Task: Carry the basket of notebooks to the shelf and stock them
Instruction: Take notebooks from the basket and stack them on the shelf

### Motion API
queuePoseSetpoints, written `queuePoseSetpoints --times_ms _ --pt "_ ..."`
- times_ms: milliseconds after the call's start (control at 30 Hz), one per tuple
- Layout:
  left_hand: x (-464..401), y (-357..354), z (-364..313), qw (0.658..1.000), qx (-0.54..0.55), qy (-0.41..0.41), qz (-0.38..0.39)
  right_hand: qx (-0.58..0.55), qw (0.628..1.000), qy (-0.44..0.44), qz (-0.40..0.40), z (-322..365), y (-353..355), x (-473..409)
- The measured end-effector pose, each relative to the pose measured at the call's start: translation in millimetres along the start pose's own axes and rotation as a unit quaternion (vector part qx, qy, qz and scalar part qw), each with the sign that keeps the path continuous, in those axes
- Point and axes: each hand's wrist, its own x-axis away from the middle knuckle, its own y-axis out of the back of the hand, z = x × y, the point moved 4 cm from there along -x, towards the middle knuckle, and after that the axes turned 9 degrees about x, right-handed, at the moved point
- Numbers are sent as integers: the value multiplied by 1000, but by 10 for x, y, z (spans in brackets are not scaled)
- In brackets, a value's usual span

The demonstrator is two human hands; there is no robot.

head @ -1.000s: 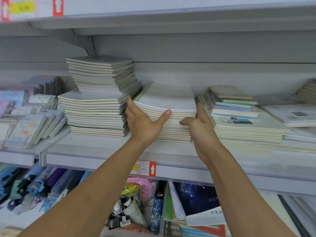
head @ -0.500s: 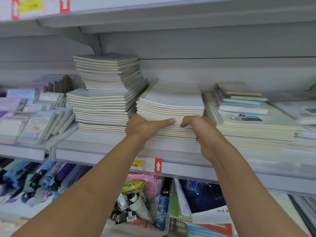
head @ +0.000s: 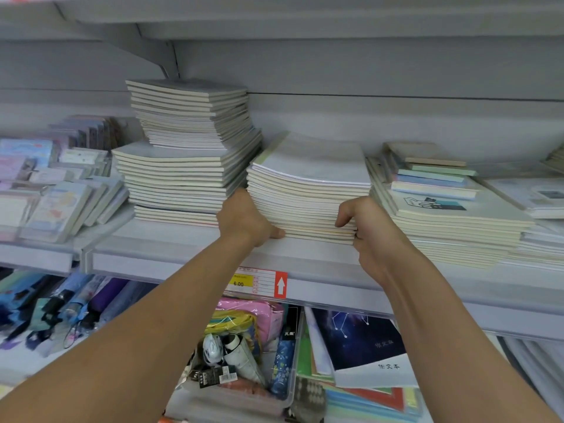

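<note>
**Cream page edges squared up between both hands**

Cream paper is what I have under my fingers: my left hand (head: pixel 244 219) clasps the left front corner of the middle stack of notebooks (head: pixel 308 190), thumb tip laid along the lowest books, fingers hidden behind the stack's side. My right hand (head: pixel 364 227) grips the right front corner, thumb hooked over the page edges, fingers curled in and out of view. Both forearms reach up and forward, wrists close to the shelf (head: pixel 189 242) lip.

I judge this to be the stocking step, with the stack already resting on the shelf and being squared or nudged back. Next I would need an even push from both sides, since the upper books overhang and the top cover bows slightly; uneven pressure could fan them.

Just left, touching or nearly so, stands a taller pile (head: pixel 186 160) in two offset tiers. To the right a lower pile (head: pixel 442 227) carries a few smaller pads. A price tag (head: pixel 256 282) sits on the shelf edge beneath. The basket is not something I can pick out with certainty.
</note>
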Motion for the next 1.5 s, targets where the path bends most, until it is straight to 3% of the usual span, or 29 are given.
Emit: queuePoseSetpoints --times_ms 133,233,333,400,500,567,633,800,967,1100,1200,1267,1433,1500 --pt "12 25 -34 998 7 -38 55 34 999 12 -22 83 -55 134" --pt "140 239 -21 989 22 -99 109 167 976 100 -97 262 -100 452" --pt "263 749 160 985 50 -163 20 265 888 306 -218 436 -336 992" --pt "232 1139 383 981 103 -151 -63 261 885 362 -135 379 -690 1035" --pt "-25 1594 810 983 112 -65 -126 354 883 309 6 213 -1304 704" --pt "-285 1691 1112 986 151 14 -69 352 897 264 31 208 -1599 489" --pt "-487 1702 1301 992 113 50 -21 345 911 225 17 184 -1794 289" --pt "-683 1581 1258 1000 18 -25 9 412 893 179 -24 158 -1895 -85" --pt "-723 1469 1259 998 19 -45 -40 416 890 170 -72 167 -1837 -258" --pt "-837 1478 1283 999 -13 -29 11 277 953 115 -53 64 -1767 -360" --pt "-865 1440 1294 1000 -17 -1 26 195 975 99 -38 12 -1704 -378" --pt "-860 1435 1286 1000 -25 3 16 194 976 96 -23 28 -1676 -340" --pt "-869 1404 1355 999 -38 -27 3 345 934 87 39 43 -1797 -283" --pt "-893 1396 1382 999 -21 -34 2 322 942 75 49 39 -1787 -286"
